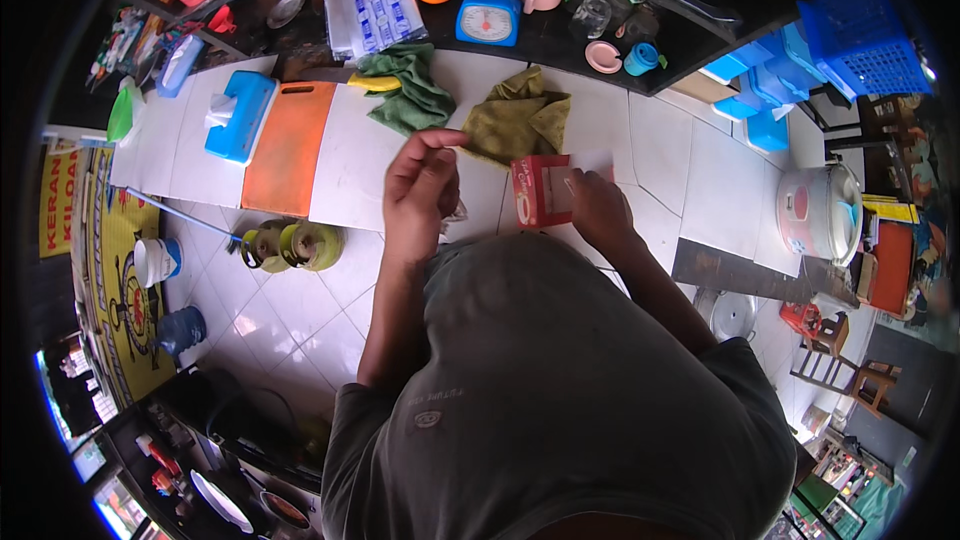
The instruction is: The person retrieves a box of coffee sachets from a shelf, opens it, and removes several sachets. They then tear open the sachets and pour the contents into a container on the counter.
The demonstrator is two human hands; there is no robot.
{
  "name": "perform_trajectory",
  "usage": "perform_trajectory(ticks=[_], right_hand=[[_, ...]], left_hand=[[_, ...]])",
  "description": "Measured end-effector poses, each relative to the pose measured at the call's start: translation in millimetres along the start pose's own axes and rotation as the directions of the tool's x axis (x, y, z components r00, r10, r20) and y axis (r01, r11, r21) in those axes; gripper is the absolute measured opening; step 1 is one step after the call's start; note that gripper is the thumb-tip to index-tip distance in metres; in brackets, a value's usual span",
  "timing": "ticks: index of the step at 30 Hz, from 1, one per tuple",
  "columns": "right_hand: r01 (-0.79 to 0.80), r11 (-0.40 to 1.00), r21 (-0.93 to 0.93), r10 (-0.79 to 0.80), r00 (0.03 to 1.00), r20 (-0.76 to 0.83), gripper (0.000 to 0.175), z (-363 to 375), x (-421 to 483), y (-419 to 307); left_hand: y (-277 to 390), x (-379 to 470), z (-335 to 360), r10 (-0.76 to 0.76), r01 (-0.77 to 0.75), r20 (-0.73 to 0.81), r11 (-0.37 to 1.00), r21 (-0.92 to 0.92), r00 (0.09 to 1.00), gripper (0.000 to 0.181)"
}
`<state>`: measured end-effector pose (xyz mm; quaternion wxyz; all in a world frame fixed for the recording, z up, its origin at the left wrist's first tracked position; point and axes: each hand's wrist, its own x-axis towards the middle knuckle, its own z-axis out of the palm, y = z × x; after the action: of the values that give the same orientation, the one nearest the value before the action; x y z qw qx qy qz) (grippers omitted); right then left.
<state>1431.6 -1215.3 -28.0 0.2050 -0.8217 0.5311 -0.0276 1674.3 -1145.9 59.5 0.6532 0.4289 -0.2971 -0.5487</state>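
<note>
A small red cardboard box (541, 191), printed with writing and a cup, lies on the white tiled counter (660, 142) in front of me. My right hand (602, 208) is at its right end, fingers bent by a raised pale flap (594, 160). What those fingers grip is hidden. My left hand (424, 184) is over the counter edge, left of the box and apart from it, its fingers curled and thumb up. A small whitish thing (456, 217) shows beside its lower fingers; whether it is held is unclear. An olive cloth (517, 120) lies just beyond the box.
A green cloth (412, 90), a yellow-handled knife (373, 82), an orange cutting board (289, 146) and a blue tissue box (240, 116) are to the left. Behind, a shelf holds a blue kitchen scale (487, 7). A large pot (817, 214) stands far right; gas cylinders (311, 246) are on the floor.
</note>
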Motion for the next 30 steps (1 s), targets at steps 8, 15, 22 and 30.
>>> perform_trajectory(ticks=[8,15,22,30], right_hand=[[0.010,0.388,0.921,-0.015,1.000,-0.005,0.017,-76,-15,-48],[0.022,0.392,0.920,-0.065,0.998,0.003,0.012,-86,-21,-72],[-0.109,0.279,0.954,-0.107,0.984,0.144,0.022,-84,-35,-74],[-0.020,0.083,0.996,-0.038,0.999,0.023,0.019,-57,-41,-64]], left_hand=[[-26,5,18,-0.040,-0.062,0.229,0.904,0.424,0.973,0.022],[-26,-5,29,0.045,-0.114,0.195,0.926,0.360,0.980,0.035],[-13,-36,27,0.417,-0.475,0.273,0.526,0.705,0.867,0.009],[-6,-101,19,0.438,-0.405,0.020,0.812,0.421,0.899,0.009]])
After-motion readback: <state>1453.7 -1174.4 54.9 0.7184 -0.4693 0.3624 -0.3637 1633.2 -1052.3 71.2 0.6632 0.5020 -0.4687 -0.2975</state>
